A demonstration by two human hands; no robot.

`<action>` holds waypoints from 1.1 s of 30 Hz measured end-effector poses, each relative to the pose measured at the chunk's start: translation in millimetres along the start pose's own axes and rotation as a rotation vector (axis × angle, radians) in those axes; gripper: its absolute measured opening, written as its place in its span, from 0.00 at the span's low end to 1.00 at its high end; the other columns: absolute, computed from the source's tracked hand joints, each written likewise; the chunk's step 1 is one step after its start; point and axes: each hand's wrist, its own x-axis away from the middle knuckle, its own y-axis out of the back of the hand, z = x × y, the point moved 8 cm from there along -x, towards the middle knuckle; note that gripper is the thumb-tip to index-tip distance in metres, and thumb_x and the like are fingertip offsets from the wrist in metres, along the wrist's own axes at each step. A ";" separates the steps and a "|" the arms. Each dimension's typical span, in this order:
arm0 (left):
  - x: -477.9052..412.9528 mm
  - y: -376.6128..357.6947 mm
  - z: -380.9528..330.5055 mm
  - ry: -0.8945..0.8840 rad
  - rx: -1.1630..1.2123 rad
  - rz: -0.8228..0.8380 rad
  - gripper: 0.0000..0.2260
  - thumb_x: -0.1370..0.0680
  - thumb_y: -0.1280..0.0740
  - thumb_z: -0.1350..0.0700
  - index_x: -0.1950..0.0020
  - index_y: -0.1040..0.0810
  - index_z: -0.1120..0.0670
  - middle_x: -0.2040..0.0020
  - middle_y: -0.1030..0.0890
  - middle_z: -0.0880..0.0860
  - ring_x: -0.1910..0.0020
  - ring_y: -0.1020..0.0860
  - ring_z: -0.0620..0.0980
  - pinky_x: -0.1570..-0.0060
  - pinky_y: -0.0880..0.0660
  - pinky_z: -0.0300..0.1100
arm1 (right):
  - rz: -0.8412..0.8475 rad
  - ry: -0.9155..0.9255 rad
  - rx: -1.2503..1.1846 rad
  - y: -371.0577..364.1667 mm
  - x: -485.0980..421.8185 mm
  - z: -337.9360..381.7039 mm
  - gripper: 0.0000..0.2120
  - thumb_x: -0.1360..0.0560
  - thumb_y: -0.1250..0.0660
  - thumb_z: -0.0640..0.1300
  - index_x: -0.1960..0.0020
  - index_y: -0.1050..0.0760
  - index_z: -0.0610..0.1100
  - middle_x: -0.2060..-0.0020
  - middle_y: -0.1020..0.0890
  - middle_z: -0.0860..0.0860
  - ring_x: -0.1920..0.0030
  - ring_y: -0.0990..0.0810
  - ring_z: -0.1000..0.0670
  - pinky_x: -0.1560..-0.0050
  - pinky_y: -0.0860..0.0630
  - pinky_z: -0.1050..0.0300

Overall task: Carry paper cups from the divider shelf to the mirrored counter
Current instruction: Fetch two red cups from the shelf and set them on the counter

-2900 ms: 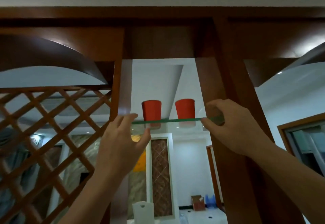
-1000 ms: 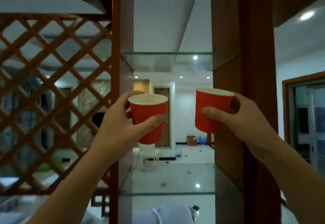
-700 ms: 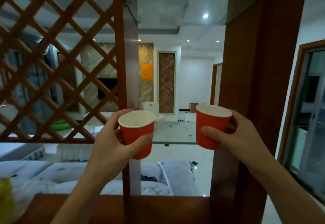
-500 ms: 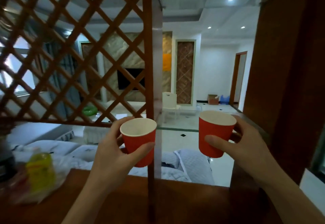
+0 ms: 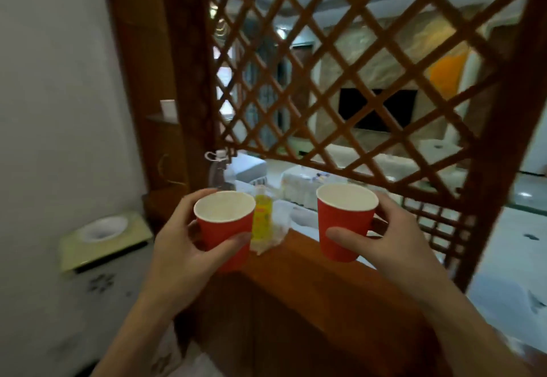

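Grips in the left hand [image 5: 183, 246] a red paper cup with a white inside [image 5: 225, 228], thumb across the front wall, fingers curled round the back. Grips in the right hand [image 5: 381, 240] a second red paper cup [image 5: 344, 222] the same way. Carries both upright, mouths up, apart from each other, in the air above the brown wooden table [image 5: 310, 282]. Just behind the cups, on that table: a small yellow plastic bottle [image 5: 262, 218] against crumpled white wrapping, then a clear plastic bottle with a white cap [image 5: 217, 171]. Farther back, a brown wooden lattice screen [image 5: 355, 80], with a blurred living room beyond. No divider shelf or mirrored counter in view. By judgement: pickup done, both cups off the shelf and in transit. Left to do: reach the mirrored counter and set both cups down.
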 end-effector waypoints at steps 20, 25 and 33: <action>227.1 274.6 -31.7 0.355 -0.627 -0.920 0.31 0.40 0.19 0.45 0.40 0.27 0.38 0.47 0.22 0.31 0.49 0.23 0.33 0.56 0.23 0.31 | 0.906 0.300 -0.528 -392.3 29.6 116.6 0.34 0.48 0.25 0.70 0.44 0.31 0.68 0.50 0.23 0.70 0.49 0.25 0.67 0.63 0.25 0.71; 324.4 264.1 -70.0 0.462 -0.724 -1.185 0.30 0.41 0.24 0.45 0.41 0.28 0.36 0.48 0.22 0.31 0.49 0.24 0.30 0.60 0.26 0.26 | 1.145 0.366 -0.640 -433.5 99.8 149.7 0.34 0.49 0.26 0.70 0.46 0.30 0.65 0.51 0.22 0.63 0.51 0.24 0.67 0.64 0.26 0.72; 471.6 222.5 -155.3 0.587 -0.921 -1.553 0.30 0.40 0.24 0.43 0.41 0.30 0.33 0.46 0.24 0.33 0.47 0.26 0.29 0.60 0.26 0.25 | 1.541 0.492 -0.799 -456.5 252.6 229.5 0.41 0.50 0.25 0.70 0.39 0.30 0.62 0.46 0.21 0.63 0.47 0.22 0.58 0.58 0.24 0.64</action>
